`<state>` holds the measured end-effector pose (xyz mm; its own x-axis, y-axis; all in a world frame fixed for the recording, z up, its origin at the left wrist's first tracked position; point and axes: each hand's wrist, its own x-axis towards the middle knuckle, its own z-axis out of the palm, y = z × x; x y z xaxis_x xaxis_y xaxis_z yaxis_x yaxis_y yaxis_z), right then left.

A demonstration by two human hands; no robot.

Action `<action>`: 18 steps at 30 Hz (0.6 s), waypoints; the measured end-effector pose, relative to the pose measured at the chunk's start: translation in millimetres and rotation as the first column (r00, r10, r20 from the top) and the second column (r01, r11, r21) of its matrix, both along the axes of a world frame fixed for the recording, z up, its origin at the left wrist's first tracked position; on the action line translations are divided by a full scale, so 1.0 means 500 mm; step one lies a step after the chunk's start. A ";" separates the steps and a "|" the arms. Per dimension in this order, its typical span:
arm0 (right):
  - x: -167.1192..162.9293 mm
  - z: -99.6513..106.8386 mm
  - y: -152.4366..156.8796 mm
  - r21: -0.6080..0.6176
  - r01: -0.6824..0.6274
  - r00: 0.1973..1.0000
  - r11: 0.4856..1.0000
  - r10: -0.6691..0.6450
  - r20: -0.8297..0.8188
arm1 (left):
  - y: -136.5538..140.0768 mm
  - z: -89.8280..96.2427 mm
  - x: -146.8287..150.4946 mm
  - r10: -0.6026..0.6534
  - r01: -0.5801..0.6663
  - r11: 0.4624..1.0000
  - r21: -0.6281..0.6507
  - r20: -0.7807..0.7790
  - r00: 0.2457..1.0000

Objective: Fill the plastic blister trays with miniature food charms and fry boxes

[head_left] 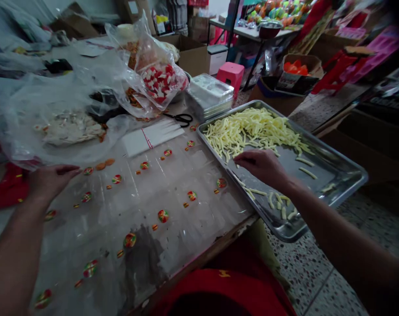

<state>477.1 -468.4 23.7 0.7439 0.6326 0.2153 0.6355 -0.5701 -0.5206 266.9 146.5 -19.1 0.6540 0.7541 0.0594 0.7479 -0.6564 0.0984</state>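
Note:
My right hand (261, 166) is over the near left rim of a metal tray (331, 180), fingers pinched, with a short pale yellow strip (237, 166) showing at the fingertips. A heap of similar curved strips (255, 125) fills the tray's far side, and a few lie loose near its front. My left hand (55, 180) is low over the table, thumb and fingers pressed together beside a round red-and-green label (88, 170); whatever they pinch is hidden. Flat clear bags (147, 193) cover the table in rows, with round labels and small burger-shaped pieces (154, 227) on them.
Beyond the rows lie a banded stack of bags (153, 137), black-handled scissors (183, 118) and two orange-brown pieces (105, 164). Plastic sacks (160, 81) of red-and-white pieces stand behind, next to stacked clear packs (209, 94). A pink stool (230, 77) stands past the table.

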 end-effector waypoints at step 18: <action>0.042 -0.022 -0.186 -0.281 0.064 0.995 0.958 -0.039 0.093 | -0.425 0.171 0.127 -0.735 0.672 0.658 0.340 0.099 0.671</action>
